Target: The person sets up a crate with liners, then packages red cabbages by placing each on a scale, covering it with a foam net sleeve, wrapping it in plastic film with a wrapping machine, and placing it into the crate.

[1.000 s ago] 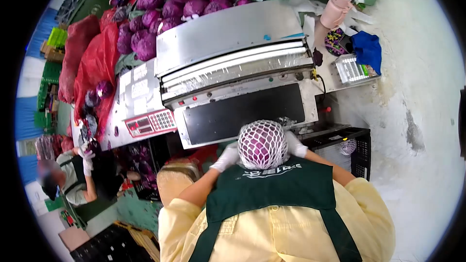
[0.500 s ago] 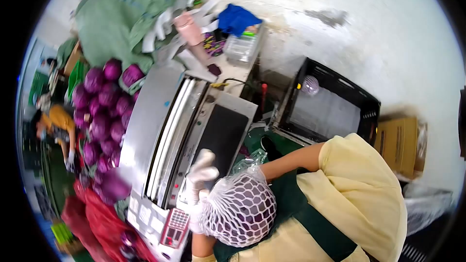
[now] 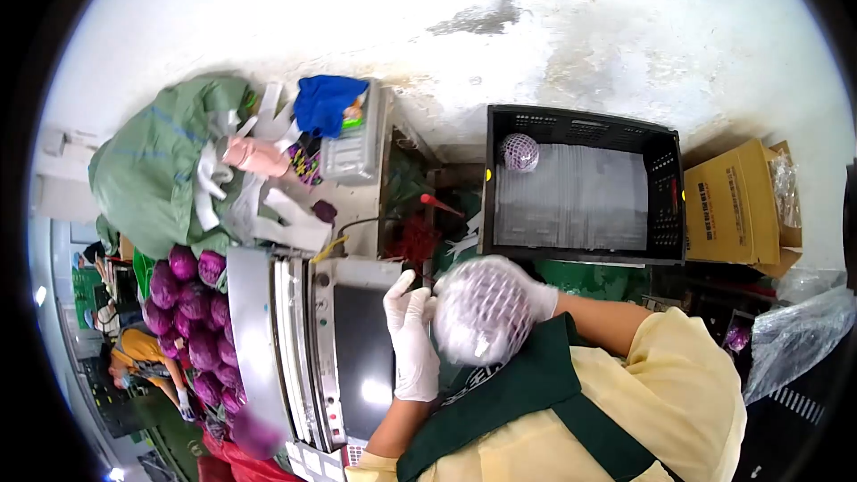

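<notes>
A round red cabbage [image 3: 482, 311] in a white mesh net, with a glossy plastic-like shine, is held up in front of my chest. My right hand [image 3: 538, 295], white-gloved, grips it from behind on the right; most of those fingers are hidden by the cabbage. At its left edge is my left hand [image 3: 412, 336], also gloved, with fingers raised and apart. Whether its fingertips touch the net I cannot tell. Below and left of that hand is a wrapping machine [image 3: 357, 339] with a dark plate and film rollers.
A black crate [image 3: 585, 254] by the wall contains another netted cabbage [image 3: 520, 153] on a plastic-like layer. Cardboard boxes [image 3: 728, 205] stand right of it. Bare red cabbages [image 3: 198, 303] are piled at left, near a co-worker [image 3: 147, 353]. A pink bottle [image 3: 254, 157] lies by a green sack [image 3: 156, 165].
My view has swung right toward the crate. The netted cabbage is now higher and away from the machine's control panel. My left hand has come to the cabbage's side, its fingers apart.
</notes>
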{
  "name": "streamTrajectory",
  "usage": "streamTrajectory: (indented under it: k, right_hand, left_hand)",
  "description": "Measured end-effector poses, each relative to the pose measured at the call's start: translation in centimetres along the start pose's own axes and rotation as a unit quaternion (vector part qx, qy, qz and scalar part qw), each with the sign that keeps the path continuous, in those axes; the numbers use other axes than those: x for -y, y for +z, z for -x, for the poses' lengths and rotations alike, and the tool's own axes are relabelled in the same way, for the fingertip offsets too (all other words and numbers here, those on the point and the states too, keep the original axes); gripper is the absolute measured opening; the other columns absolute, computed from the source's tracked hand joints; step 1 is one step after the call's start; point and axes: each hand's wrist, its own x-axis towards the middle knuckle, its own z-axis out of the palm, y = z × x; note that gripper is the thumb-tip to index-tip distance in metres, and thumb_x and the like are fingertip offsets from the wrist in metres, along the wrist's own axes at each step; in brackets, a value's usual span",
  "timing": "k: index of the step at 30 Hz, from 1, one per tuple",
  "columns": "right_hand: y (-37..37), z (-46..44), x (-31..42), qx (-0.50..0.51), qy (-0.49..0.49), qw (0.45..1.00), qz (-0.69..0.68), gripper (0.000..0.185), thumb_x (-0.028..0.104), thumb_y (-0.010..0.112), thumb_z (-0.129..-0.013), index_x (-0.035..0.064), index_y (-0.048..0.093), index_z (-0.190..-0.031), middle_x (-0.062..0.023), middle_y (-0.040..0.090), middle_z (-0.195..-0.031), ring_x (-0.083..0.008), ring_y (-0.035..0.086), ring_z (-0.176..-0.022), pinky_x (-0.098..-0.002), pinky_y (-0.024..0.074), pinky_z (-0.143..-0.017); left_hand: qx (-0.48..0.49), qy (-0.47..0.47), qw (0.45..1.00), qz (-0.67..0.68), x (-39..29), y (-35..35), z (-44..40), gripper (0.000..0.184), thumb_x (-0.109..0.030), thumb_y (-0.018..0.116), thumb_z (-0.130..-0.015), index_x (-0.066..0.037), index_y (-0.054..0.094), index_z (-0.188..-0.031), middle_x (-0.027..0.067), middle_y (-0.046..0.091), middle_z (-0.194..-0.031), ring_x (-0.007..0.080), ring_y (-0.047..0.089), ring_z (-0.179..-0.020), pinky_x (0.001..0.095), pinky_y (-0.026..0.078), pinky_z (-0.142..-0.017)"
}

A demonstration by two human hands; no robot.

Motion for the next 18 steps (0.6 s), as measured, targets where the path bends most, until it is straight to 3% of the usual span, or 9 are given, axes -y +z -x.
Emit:
streamTrajectory:
  k: [2, 5, 8, 12, 14, 15, 16, 17, 18]
  right_hand:
    - [-4.4, 1.1, 8.2, -0.017, -0.053, 0.997, -0.060, 0.038, 0.030, 0.039, -0.096, 0.0039, 0.061, -0.114, -0.0129, 0.064, -0.113, -0.0248, 0.060, -0.106, -0.0399, 0.0462, -0.098]
    - [-10.3, 3.1, 17.3, -0.178, -0.126, 0.963, -0.161, 0.050, 0.042, 0.038, -0.092, 0.0067, 0.059, -0.121, -0.0136, 0.061, -0.122, -0.0296, 0.057, -0.112, -0.0489, 0.0409, -0.102]
    - [-20.4, 2.0, 23.1, -0.258, -0.196, 0.934, -0.154, 0.059, 0.052, 0.039, -0.090, 0.0103, 0.055, -0.129, -0.0129, 0.056, -0.131, -0.0321, 0.052, -0.119, -0.0528, 0.0381, -0.104]
    - [-28.6, -2.0, 27.1, -0.310, -0.200, 0.921, -0.127, 0.065, 0.060, 0.039, -0.089, 0.0118, 0.053, -0.130, -0.0108, 0.054, -0.134, -0.0321, 0.050, -0.121, -0.0557, 0.0359, -0.104]
    - [-31.1, -3.4, 27.8, -0.410, -0.093, 0.904, -0.075, 0.074, 0.068, 0.032, -0.089, 0.0132, 0.047, -0.137, -0.0104, 0.049, -0.140, -0.0327, 0.045, -0.127, -0.0580, 0.0322, -0.106]
    - [-32.7, -4.2, 28.5, -0.482, 0.006, 0.874, 0.060, 0.083, 0.074, 0.028, -0.088, 0.0131, 0.040, -0.143, -0.0098, 0.045, -0.144, -0.0316, 0.039, -0.134, -0.0559, 0.0294, -0.108]
    - [-30.9, -4.5, 27.7, -0.549, -0.001, 0.822, 0.151, 0.081, 0.070, 0.028, -0.090, 0.0116, 0.039, -0.144, -0.0097, 0.043, -0.146, -0.0302, 0.036, -0.136, -0.0521, 0.0304, -0.108]
    - [-29.1, -4.8, 26.9, -0.615, 0.006, 0.752, 0.237, 0.078, 0.067, 0.027, -0.093, 0.0101, 0.037, -0.145, -0.0095, 0.041, -0.148, -0.0289, 0.032, -0.139, -0.0482, 0.0314, -0.109]
    - [-28.4, -5.8, 26.8, -0.654, 0.052, 0.630, 0.417, 0.073, 0.062, 0.034, -0.091, 0.0074, 0.042, -0.139, -0.0117, 0.045, -0.142, -0.0298, 0.037, -0.134, -0.0465, 0.0340, -0.107]
  left_hand:
    - [-0.007, -0.031, 0.999, -0.045, -0.2, 1.9, -1.5, 0.029, -0.018, 0.053, -0.097, -0.007, 0.056, -0.124, 0.0012, 0.059, -0.092, 0.0101, 0.055, -0.082, 0.0271, 0.046, -0.080]
    - [-0.049, -0.096, 0.992, -0.070, 2.0, -0.3, -3.3, 0.026, -0.021, 0.053, -0.097, -0.007, 0.059, -0.119, 0.0026, 0.060, -0.094, 0.0112, 0.057, -0.084, 0.0275, 0.048, -0.082]
    - [-0.111, -0.156, 0.980, -0.053, 4.4, -2.5, -3.7, 0.026, -0.022, 0.052, -0.098, -0.005, 0.059, -0.117, 0.0035, 0.061, -0.094, 0.0117, 0.057, -0.086, 0.0284, 0.049, -0.080]
    - [-0.158, -0.203, 0.966, -0.028, 5.3, -2.5, -3.3, 0.028, -0.022, 0.051, -0.099, -0.003, 0.057, -0.119, 0.0060, 0.061, -0.093, 0.0125, 0.057, -0.082, 0.0275, 0.049, -0.078]
    - [-0.162, -0.234, 0.958, -0.033, 4.9, -2.1, -3.2, 0.029, -0.021, 0.051, -0.099, -0.002, 0.056, -0.120, 0.0061, 0.062, -0.090, 0.0128, 0.058, -0.080, 0.0270, 0.050, -0.077]
    - [-0.168, -0.229, 0.959, -0.017, 5.1, -1.8, -3.0, 0.029, -0.021, 0.051, -0.099, -0.002, 0.056, -0.121, 0.0060, 0.062, -0.089, 0.0128, 0.059, -0.079, 0.0266, 0.050, -0.077]
    - [-0.183, -0.224, 0.957, -0.009, 5.0, -1.9, -2.8, 0.029, -0.021, 0.051, -0.099, -0.002, 0.056, -0.121, 0.0060, 0.062, -0.089, 0.0128, 0.059, -0.079, 0.0266, 0.050, -0.077]
    - [-0.185, -0.226, 0.956, -0.018, 4.6, -2.3, -2.7, 0.030, -0.021, 0.052, -0.099, -0.002, 0.057, -0.121, 0.0059, 0.062, -0.089, 0.0128, 0.059, -0.080, 0.0266, 0.050, -0.078]
    - [-0.198, -0.219, 0.955, -0.017, 4.4, -2.6, -2.0, 0.030, -0.021, 0.052, -0.099, -0.002, 0.057, -0.120, 0.0057, 0.062, -0.088, 0.0128, 0.059, -0.080, 0.0266, 0.051, -0.078]
